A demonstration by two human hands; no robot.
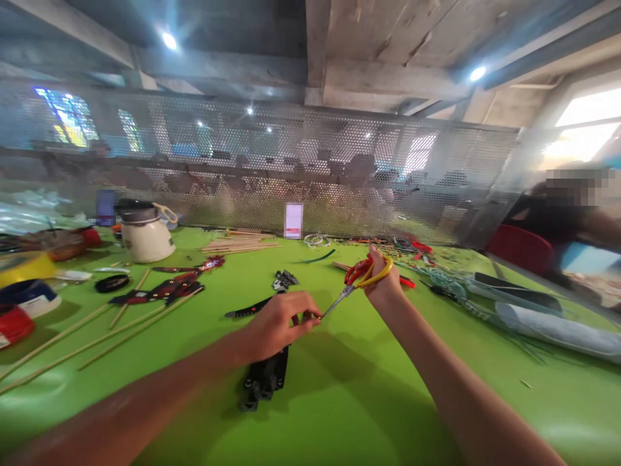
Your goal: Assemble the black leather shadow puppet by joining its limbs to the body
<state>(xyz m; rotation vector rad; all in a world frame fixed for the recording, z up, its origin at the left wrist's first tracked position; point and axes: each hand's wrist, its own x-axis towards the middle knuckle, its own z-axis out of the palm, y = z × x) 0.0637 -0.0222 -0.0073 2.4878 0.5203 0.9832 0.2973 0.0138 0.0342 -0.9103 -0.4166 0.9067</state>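
Scissors with red and yellow handles point(359, 283) are gripped in my right hand point(381, 285), blades pointing down and left. Their tips meet the fingertips of my left hand point(286, 322), which pinch something too small to make out. Beneath and in front of that hand lies a black jointed piece point(266, 378) with grey parts at its end. A black strip with small dots point(250, 309) sticks out beyond the hand on the left. Just behind are small dark grey pieces point(285, 279), loose on the green table point(369, 401).
At left lie a dark red and black jointed figure point(165, 289), long thin sticks point(130, 323), tape rolls point(29, 298) and a cream jug point(145, 233). Right are green strings point(451, 291) and a clear plastic roll point(557, 323). A mesh panel point(242, 181) stands behind; a person point(557, 213) sits far right.
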